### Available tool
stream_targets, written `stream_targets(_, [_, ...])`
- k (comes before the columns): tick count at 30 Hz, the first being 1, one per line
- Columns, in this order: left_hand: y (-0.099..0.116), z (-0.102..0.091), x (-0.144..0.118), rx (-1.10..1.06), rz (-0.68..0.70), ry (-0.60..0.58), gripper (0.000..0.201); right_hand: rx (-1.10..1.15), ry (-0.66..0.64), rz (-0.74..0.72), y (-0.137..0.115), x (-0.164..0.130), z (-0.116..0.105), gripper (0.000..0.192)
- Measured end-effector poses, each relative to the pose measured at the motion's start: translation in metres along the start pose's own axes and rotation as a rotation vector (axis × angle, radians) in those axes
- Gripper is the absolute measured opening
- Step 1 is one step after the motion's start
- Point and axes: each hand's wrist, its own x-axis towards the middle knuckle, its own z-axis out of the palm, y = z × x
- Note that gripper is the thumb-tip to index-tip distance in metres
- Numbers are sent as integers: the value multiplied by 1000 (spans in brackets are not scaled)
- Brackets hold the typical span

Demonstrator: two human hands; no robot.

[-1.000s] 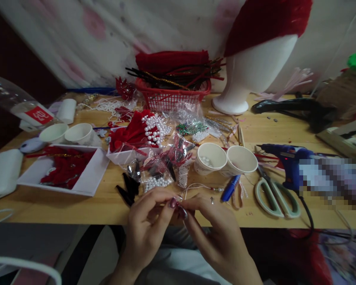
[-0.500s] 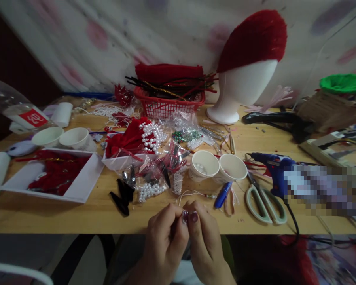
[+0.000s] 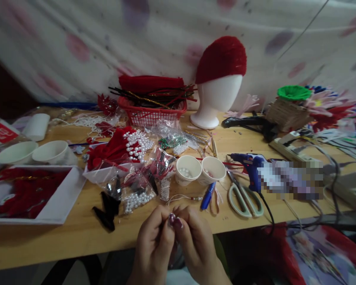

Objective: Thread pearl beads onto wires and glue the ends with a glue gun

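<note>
Step in hand, prob.: close fingertip work on sth tiny, w/ left hand [image 3: 154, 245] and right hand [image 3: 197, 243] meeting just off the near edge of the counter [image 3: 77, 239]; each hand's fingers are together, thumb against curled index, thumb tips touching or nearly so, but can't tell what, if anything, is clamped btwn them, b/c the thumbs hide it. Nearest visible piece is the beaded thread [image 3: 192, 198], lying on the counter just beyond the fingertips, w/ the bag of white pearls [image 3: 138, 202] to its left, blue pen [image 3: 208, 196] to its right & left paper cup [image 3: 184, 183], white beads inside, behind. Next move prob. calls for a steady pinch on both sides, thumbs eased apart only slightly, so nothing small drops
</note>
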Motion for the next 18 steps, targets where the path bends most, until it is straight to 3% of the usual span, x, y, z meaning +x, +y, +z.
stream_targets(4, [4,-6,6,57,78,35,51,-147,-65,27,-10,3,-2,24])
stream_targets(8, [1,-9,5,176,185,21,47,-223,32,-61,-8,-2,2,20])
stream_targets(10, [-4,-9,1,139,138,0,46,-246,49,-105,-4,-5,5,17])
stream_targets(13, [-8,-12,1,-11,-46,-12,45,-194,42,-126,0,-5,5,17])
stream_targets(16, [6,-27,14,-186,-199,103,34,-81,124,-140,5,-1,-7,26])
stream_targets(18, [23,-45,27,-347,-132,298,30,-74,198,-106,9,1,-21,31])
